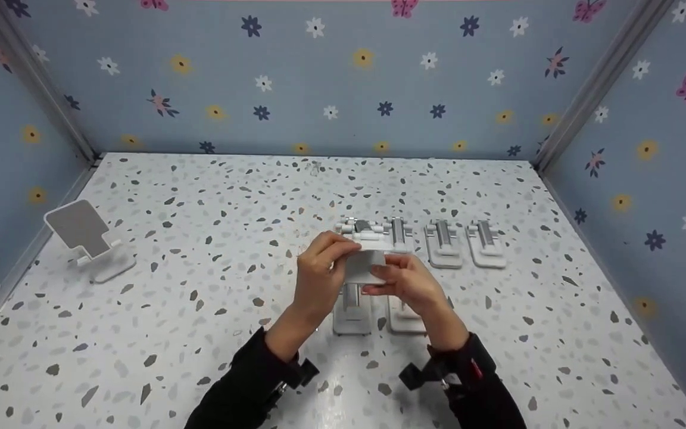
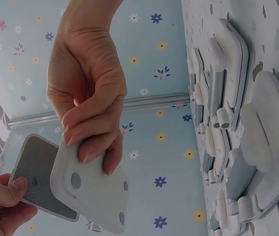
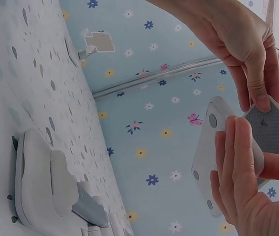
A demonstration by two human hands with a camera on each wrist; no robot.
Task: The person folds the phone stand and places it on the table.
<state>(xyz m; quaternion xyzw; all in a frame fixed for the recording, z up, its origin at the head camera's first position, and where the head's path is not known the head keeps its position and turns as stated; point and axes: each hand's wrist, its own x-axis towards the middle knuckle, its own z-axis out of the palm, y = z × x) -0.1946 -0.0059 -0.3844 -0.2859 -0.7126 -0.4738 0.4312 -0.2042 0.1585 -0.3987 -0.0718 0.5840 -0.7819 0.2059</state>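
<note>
Between both hands, above the table, is a white folding phone stand [image 1: 359,268]. My left hand [image 1: 318,271] pinches an edge of its grey-padded panel [image 2: 40,169], thumb on the pad, as the left wrist view shows. My right hand [image 1: 413,286] grips the white base [image 2: 88,191], its fingers spread over the underside with the round grey feet. In the wrist views the panel stands apart from the base at an angle. The hinge between the two parts is mostly hidden.
Several folded phone stands [image 1: 487,245] lie in rows on the speckled white table [image 1: 212,333], some beneath my hands. An unfolded phone stand [image 1: 81,229] stands upright at the far left. Flowered blue panels [image 1: 343,77] enclose the back and sides.
</note>
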